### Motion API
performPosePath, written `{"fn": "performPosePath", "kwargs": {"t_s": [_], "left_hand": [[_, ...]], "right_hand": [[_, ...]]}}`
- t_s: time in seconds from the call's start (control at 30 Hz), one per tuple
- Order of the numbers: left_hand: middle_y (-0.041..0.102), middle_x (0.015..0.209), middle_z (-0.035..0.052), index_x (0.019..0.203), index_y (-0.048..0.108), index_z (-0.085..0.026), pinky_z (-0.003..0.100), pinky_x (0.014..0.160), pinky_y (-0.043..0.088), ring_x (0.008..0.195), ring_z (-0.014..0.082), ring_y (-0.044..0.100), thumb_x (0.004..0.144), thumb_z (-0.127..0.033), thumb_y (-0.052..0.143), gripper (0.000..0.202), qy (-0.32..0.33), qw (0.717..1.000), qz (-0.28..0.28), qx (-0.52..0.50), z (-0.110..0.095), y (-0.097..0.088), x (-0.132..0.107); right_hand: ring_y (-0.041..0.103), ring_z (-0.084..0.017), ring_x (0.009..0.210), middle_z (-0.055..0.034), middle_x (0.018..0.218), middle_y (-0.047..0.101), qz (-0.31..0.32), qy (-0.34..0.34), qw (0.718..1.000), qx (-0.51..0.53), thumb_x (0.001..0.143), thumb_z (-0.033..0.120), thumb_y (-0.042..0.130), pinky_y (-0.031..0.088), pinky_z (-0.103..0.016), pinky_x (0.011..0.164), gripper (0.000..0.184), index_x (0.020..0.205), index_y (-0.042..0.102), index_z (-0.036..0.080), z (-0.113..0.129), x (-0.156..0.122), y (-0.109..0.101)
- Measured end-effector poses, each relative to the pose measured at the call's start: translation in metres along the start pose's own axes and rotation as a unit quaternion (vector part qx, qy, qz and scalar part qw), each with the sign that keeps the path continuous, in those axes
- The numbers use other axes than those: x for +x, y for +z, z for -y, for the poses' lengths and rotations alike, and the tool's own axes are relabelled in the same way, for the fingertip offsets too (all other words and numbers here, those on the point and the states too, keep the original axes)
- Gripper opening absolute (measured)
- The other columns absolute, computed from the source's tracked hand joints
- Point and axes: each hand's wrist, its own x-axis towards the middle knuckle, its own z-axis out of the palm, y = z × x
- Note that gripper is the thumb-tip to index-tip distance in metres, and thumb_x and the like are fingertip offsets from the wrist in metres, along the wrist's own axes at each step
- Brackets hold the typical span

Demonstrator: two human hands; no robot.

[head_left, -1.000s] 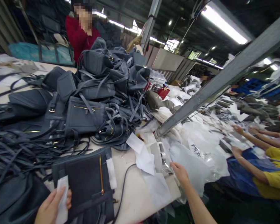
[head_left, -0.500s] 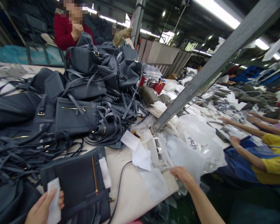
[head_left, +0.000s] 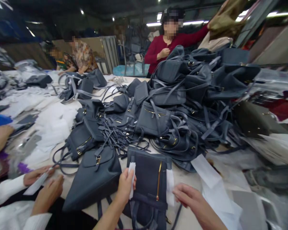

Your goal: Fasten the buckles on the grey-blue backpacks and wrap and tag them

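Workshop bench point(head_left: 183, 176), pale top, heaped with dark blue-grey bags; ceiling lights in the dim background. Landmark: the zip bag point(head_left: 146, 179), lying flat at the near edge of the bench, gold zip point(head_left: 159, 182) running along its right part.

Left hand point(head_left: 126, 185): at the zip bag's left edge, fingers closed on a white paper strip point(head_left: 132, 167). Right hand point(head_left: 187, 195): at the zip bag's right edge, fingers drawn together beside a second white strip point(head_left: 170, 187); cannot tell whether they grip it.

Left of the zip bag, just beside it: a buckled bag point(head_left: 94, 177). Beyond the zip bag: loose straps point(head_left: 114, 137) and a bag pile point(head_left: 172, 95); behind the pile, a person in a red top point(head_left: 156, 51). Right of the zip bag: white sheets point(head_left: 205, 171), overlapping. Well left of the zip bag: a co-worker's hands point(head_left: 48, 191), white sleeves.
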Motion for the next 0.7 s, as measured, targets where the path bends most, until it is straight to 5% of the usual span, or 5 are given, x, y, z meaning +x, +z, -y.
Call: {"fn": "performPosePath", "kwargs": {"t_s": [0.1, 0.23, 0.7], "left_hand": [[0.052, 0.052, -0.0054, 0.071, 0.051, -0.018, 0.018, 0.034, 0.032, 0.035, 0.0070, 0.042, 0.070, -0.064, 0.063, 0.047, 0.015, 1.000, 0.005, 0.013, 0.004, -0.001, -0.004], [0.050, 0.050, -0.0056, 0.072, 0.052, -0.020, 0.019, 0.033, 0.029, 0.034, 0.0080, 0.041, 0.076, -0.059, 0.058, 0.040, 0.030, 0.999, 0.007, 0.024, 0.003, -0.003, -0.008], [0.050, 0.056, -0.0052, 0.078, 0.052, -0.019, 0.018, 0.035, 0.032, 0.037, 0.0071, 0.041, 0.085, -0.052, 0.047, 0.034, 0.037, 0.997, 0.064, 0.029, -0.004, -0.011, -0.017]], "right_hand": [[0.055, -0.015, 0.062, 0.0002, 0.063, 0.065, 0.157, -0.048, 0.986, 0.012, 0.077, 0.042, 0.056, 0.041, -0.025, 0.060, 0.026, 0.066, 0.064, 0.020, 0.056, 0.051, 0.069], [0.051, -0.013, 0.055, 0.0030, 0.052, 0.060, 0.162, -0.050, 0.984, -0.057, 0.070, 0.032, 0.057, 0.037, -0.024, 0.057, 0.022, 0.052, 0.059, 0.019, 0.064, 0.098, 0.119], [0.048, -0.011, 0.049, 0.0018, 0.052, 0.062, 0.185, 0.057, 0.979, -0.066, 0.060, 0.029, 0.055, 0.034, -0.023, 0.051, 0.013, 0.054, 0.060, 0.019, 0.051, 0.114, 0.119]]}}
